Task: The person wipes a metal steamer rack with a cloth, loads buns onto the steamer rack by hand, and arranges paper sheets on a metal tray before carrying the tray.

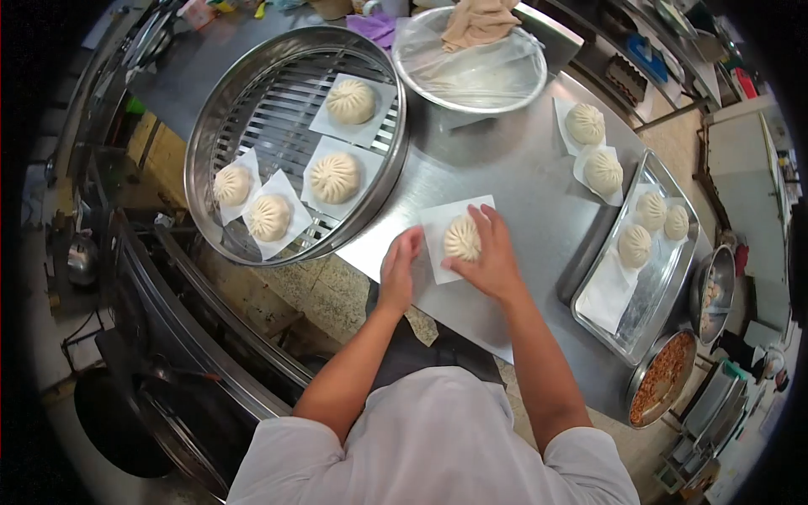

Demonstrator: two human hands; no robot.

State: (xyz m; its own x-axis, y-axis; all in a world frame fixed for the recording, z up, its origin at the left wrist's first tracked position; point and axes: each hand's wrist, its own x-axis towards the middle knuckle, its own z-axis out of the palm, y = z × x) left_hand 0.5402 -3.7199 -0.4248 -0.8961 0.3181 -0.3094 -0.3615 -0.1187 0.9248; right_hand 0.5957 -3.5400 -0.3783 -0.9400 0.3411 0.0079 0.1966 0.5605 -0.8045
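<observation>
A pleated bun (462, 239) sits on a square of white paper (438, 223) on the steel table. My right hand (493, 257) curves around the bun's right side, thumb at its near edge and fingers at its far edge. Just off the paper's left edge is my left hand (401, 265), its fingers extended and slightly bent, holding nothing. To the left, a round metal steamer (396, 160) holds several pleated buns, among them a large one (334, 178) closest to my hands, each on its own paper.
Two buns on paper (603, 172) stand at the table's far right. A metal tray (644, 324) holds three more buns. Beyond my hands is a plastic-covered bowl (471, 80) with a brown cloth on it. A pan of reddish-brown filling (661, 379) stands at right.
</observation>
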